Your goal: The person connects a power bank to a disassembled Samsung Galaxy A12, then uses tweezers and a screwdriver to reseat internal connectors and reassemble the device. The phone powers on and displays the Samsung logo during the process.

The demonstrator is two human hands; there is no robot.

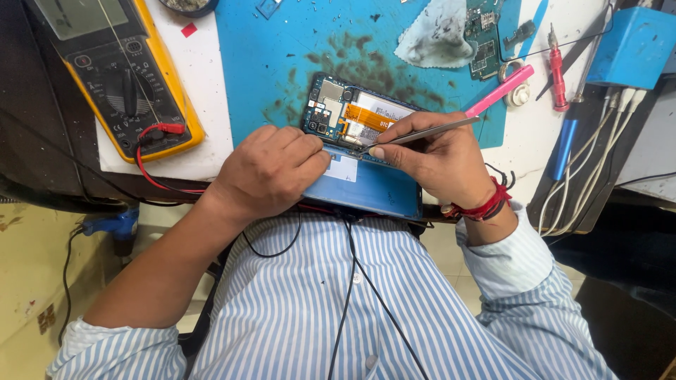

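An opened smartphone [350, 116] with its back cover off lies on a blue work mat [282, 49], showing a circuit board and an orange flex cable. My left hand [271, 169] presses on the phone's near edge, fingers curled over it. My right hand [436, 158] pinches metal tweezers [429, 131] whose tips touch the phone's edge near my left thumb. A blue panel [366, 186] lies under both hands at the table's front edge.
A yellow multimeter [127, 77] with red and black leads sits at the left. A bare circuit board [482, 35], a grey cloth [433, 35], a pink tool [500, 90], a red screwdriver [558, 67] and a blue box [634, 46] with white cables lie to the right.
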